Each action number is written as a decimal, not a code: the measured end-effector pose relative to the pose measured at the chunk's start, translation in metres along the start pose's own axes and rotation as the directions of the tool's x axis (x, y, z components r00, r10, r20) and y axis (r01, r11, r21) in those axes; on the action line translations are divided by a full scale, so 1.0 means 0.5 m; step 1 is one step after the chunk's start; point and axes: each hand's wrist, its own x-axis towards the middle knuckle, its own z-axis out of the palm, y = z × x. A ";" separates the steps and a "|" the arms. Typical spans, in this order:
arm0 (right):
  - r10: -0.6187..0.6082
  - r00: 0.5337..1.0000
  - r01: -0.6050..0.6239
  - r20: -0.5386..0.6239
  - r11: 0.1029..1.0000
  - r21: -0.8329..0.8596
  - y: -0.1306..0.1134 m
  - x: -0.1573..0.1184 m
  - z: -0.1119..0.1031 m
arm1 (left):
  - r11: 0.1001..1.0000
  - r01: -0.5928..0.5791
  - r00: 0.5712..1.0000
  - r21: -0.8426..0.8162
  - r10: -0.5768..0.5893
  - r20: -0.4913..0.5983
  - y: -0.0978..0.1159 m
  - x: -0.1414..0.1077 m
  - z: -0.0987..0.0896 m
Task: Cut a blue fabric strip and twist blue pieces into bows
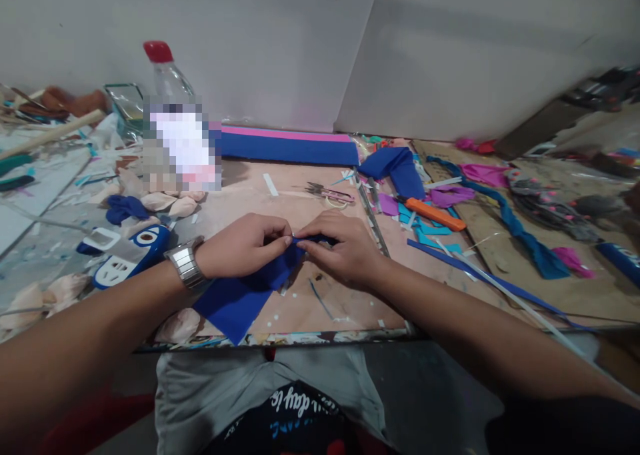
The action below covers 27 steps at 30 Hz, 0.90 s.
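A dark blue strip of cloth-like material (237, 305) slants across the table toward its front edge. My left hand (245, 245), with a metal watch on the wrist, pinches the upper end of the strip between thumb and fingers. Directly beside it, my right hand (343, 245) pinches the same end, fingertips almost touching the left ones. The gathered end is mostly hidden by the fingers. Small thread snips (330, 193) lie on the table just beyond my right hand.
An orange cutter (434, 213) lies right of the hands among scraps. A folded blue strip (290, 149) lies along the wall. At left are a blue-and-white device (133, 255), pale petal-like pieces (183, 206) and a red-capped bottle (159, 52). A teal strip (520, 231) lies at right.
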 end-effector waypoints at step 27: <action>0.048 0.998 -0.047 0.042 0.999 -0.028 -0.005 0.000 -0.001 | 0.951 -0.071 0.988 0.300 0.108 -0.110 0.004 -0.003 0.013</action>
